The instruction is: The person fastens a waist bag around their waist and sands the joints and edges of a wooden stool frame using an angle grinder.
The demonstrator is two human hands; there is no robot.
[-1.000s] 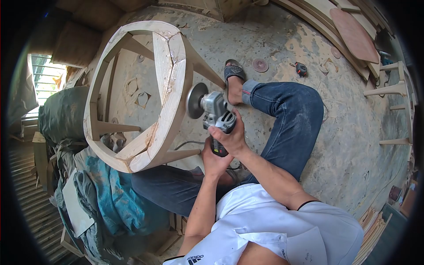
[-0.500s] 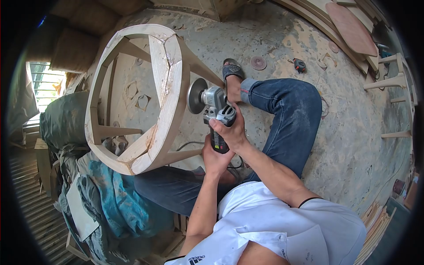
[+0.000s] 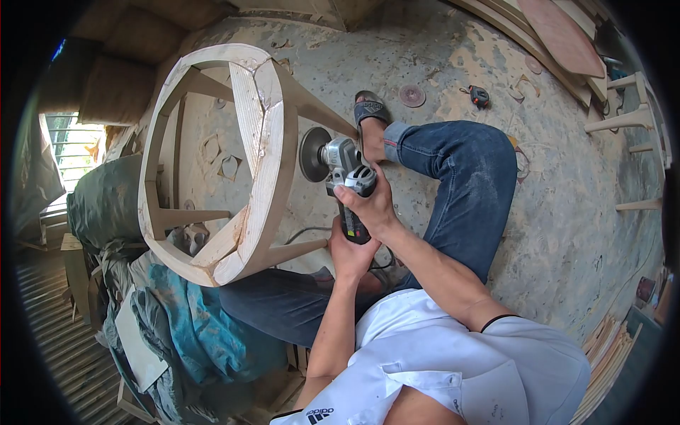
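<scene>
Being gripped in two places, the angle grinder (image 3: pixel 345 166) is seen in the head view just off centre towards twelve o'clock. Its body is clasped by the right hand (image 3: pixel 370 205), with the fingers curled around the casing and the thumb laid across it. The dark rear end is wrapped by the left hand (image 3: pixel 350 253), just below; most of that hand's fingers are hidden. A yellow-green label (image 3: pixel 353 231) is carried there, too small to be read. The round disc (image 3: pixel 310 154) is turned towards nine o'clock, where a pale wooden frame (image 3: pixel 275 152) is faced across a narrow gap.

At six o'clock, the white shirt (image 3: pixel 425 340) is marked with stripes and the word "adidas" (image 3: pixel 320 416). On the dark sandal (image 3: pixel 370 110), just past twelve, lettering is only partly made out.

One frame leg (image 3: pixel 301 251) is ended close beside the left hand; whether it is touched cannot be told. Towards eight o'clock, the space below the frame is taken up by crumpled teal cloth (image 3: pixel 205 326). Between two and three, the floor is partly hidden by the bent knee in jeans (image 3: pixel 474 177). A flat round disc (image 3: pixel 412 96) is left lying at one o'clock, a tape measure (image 3: pixel 479 96) nearer two, and thin wood strips (image 3: pixel 608 361) are stacked at four.
</scene>
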